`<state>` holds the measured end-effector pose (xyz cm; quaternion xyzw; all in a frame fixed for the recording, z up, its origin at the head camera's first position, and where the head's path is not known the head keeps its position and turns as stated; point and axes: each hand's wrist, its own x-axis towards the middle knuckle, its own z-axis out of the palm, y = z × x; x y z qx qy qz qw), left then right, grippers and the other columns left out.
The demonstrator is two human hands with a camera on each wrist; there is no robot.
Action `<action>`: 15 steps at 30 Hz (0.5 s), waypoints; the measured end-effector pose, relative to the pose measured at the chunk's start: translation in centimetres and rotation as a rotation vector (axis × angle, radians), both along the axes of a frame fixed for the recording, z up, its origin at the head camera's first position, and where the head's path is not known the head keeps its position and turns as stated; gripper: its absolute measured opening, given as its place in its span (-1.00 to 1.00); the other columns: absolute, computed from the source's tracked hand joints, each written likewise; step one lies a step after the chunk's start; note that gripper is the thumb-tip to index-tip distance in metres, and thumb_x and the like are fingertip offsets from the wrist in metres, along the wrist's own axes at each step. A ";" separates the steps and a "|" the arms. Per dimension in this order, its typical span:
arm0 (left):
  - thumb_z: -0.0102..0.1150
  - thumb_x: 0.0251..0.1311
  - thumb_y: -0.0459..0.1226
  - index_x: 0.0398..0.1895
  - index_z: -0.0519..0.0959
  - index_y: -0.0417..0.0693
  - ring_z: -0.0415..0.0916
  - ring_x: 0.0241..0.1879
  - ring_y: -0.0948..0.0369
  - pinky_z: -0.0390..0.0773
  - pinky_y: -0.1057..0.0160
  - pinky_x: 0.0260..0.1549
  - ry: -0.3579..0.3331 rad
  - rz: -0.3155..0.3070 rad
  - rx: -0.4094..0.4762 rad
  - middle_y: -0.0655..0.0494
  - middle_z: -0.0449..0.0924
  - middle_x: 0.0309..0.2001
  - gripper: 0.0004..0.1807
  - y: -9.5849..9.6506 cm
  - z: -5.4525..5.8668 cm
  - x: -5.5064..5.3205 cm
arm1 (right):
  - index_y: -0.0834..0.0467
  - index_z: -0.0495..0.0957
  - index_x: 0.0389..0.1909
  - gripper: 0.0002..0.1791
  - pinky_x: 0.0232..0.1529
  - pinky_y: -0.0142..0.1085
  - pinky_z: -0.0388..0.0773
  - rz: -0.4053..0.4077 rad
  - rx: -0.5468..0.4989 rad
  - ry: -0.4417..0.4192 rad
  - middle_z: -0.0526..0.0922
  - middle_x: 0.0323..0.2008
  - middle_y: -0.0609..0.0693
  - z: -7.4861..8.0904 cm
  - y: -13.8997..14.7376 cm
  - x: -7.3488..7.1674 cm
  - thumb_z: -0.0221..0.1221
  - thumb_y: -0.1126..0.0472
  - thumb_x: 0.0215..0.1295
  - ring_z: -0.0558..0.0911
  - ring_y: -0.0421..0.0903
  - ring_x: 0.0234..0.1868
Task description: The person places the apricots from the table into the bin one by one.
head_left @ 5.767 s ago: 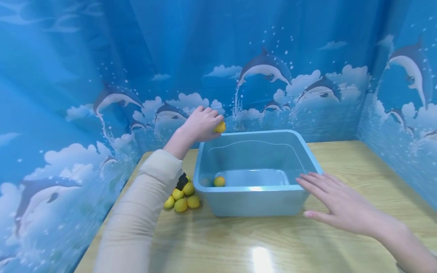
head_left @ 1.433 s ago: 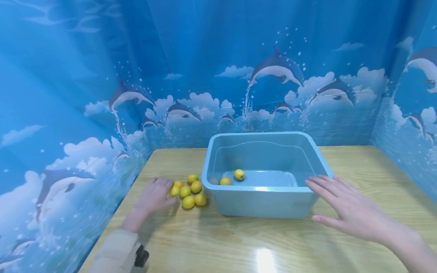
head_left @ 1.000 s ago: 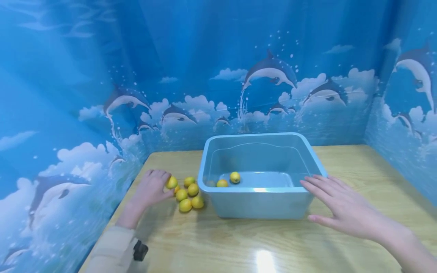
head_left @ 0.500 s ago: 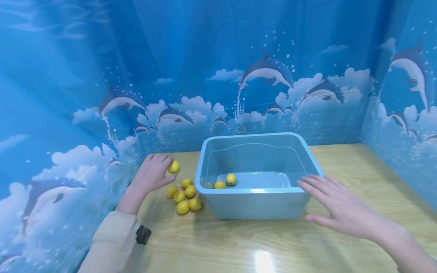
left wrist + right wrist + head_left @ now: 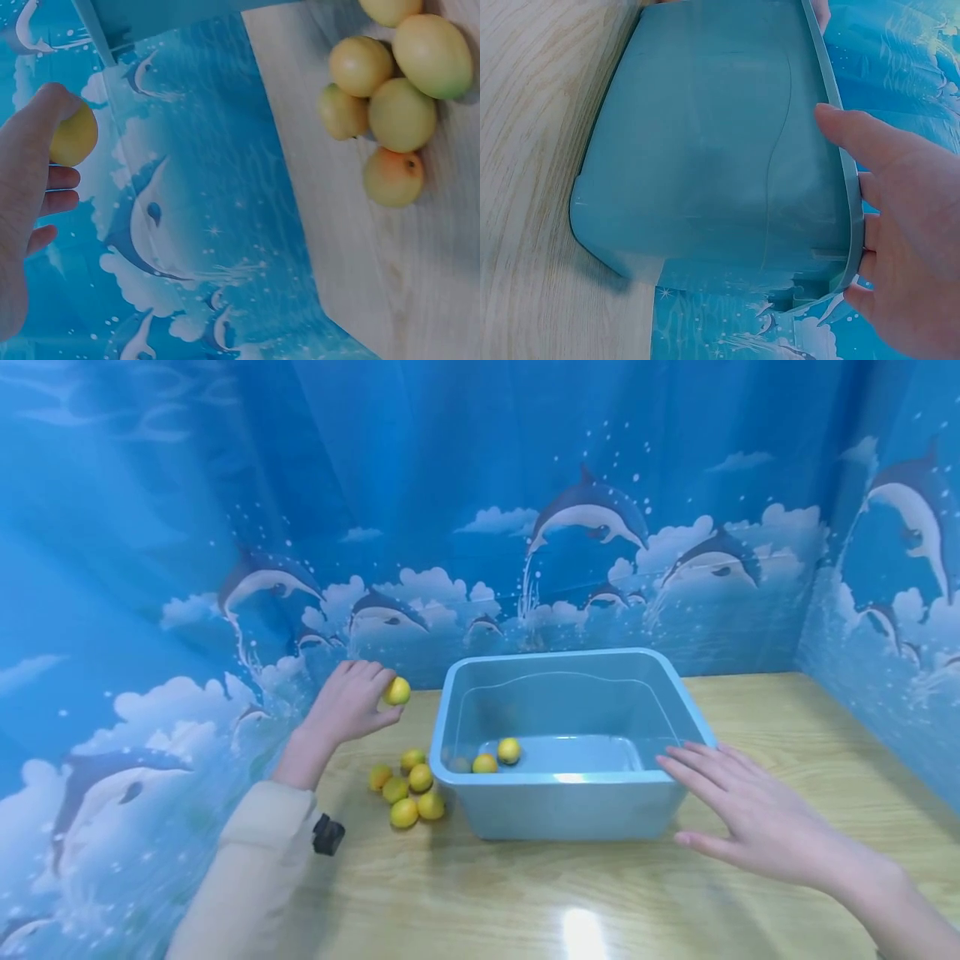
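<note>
My left hand [image 5: 348,702] pinches a small round yellow fruit [image 5: 398,692] between thumb and fingers, raised above the table left of the light-blue plastic bin [image 5: 562,810]. In the left wrist view the fruit [image 5: 76,137] partly shows beyond the thumb, other fingers below it. Several similar yellow fruits [image 5: 403,813] lie clustered on the table below that hand, close to the bin's left side. Inside the bin, two more fruits [image 5: 509,751] sit at the left. My right hand [image 5: 757,814] rests at the bin's front right rim, fingers extended and thumb spread apart.
The bin stands on a pale wooden table [image 5: 480,893], its high walls open at the top. A blue curtain [image 5: 420,527] printed with dolphins encloses the back and both sides. A black device [image 5: 327,835] sits at my left wrist.
My left hand has picked a fruit from the cluster, lifted it and moved it slightly right. Earlier, one fruit was added to the bin. My right hand stays at the rim.
</note>
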<state>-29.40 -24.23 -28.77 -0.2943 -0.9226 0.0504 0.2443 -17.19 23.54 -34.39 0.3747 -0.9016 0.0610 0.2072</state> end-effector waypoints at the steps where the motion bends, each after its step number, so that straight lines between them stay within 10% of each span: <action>1: 0.29 -0.04 -0.09 -0.29 0.54 -0.18 0.44 -0.32 0.04 0.42 -0.01 -0.15 0.004 -0.006 0.000 -0.02 0.53 -0.36 -0.64 0.2 0.2 -0.1 | 0.10 0.19 0.35 -0.12 0.34 -0.36 -0.34 0.001 0.000 0.001 0.34 0.24 0.13 0.0 0.0 0.0 0.27 -0.16 0.04 0.32 0.16 0.20; 15: 0.26 0.01 -0.08 -0.28 0.54 -0.19 0.42 -0.31 0.04 0.41 0.02 -0.18 0.034 -0.046 -0.026 -0.02 0.52 -0.36 -0.64 2.3 3.2 -1.0 | 0.10 0.20 0.35 -0.11 0.36 -0.28 -0.28 0.000 -0.009 0.001 0.35 0.23 0.13 0.1 -0.1 0.0 0.26 -0.18 0.04 0.32 0.18 0.20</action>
